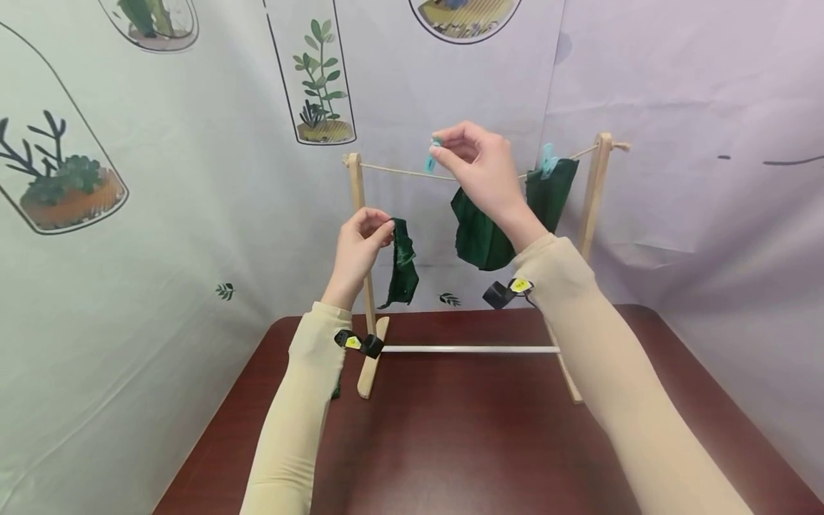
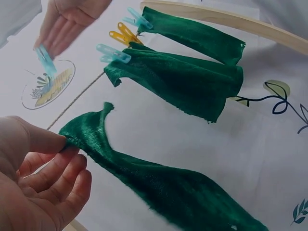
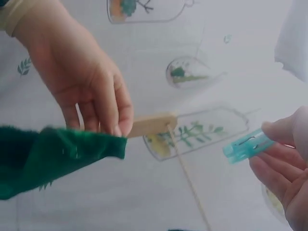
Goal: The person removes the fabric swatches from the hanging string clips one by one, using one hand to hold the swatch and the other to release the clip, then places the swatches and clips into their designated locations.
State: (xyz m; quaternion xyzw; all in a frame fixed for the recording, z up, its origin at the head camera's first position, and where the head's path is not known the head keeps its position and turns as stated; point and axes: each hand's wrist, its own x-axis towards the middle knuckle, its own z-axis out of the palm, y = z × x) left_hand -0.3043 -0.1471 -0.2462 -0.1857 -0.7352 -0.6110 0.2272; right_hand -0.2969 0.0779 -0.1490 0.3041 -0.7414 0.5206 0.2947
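Note:
Between thumb and fingers, my left hand pinches the upper edge of a green cloth, which dangles below it near the left post. My right hand holds a light blue clothespin by one end, above the rope line. In the left wrist view another green cloth hangs from the line under a blue clothespin. Beyond it hangs a further green cloth, with a blue clothespin at its top. A yellow clothespin sits between those two.
Wooden posts hold the rope at both ends, joined low down by a white rod. The stand is on a dark red table. A bit of green cloth shows beside my left forearm. Behind hangs a printed white curtain.

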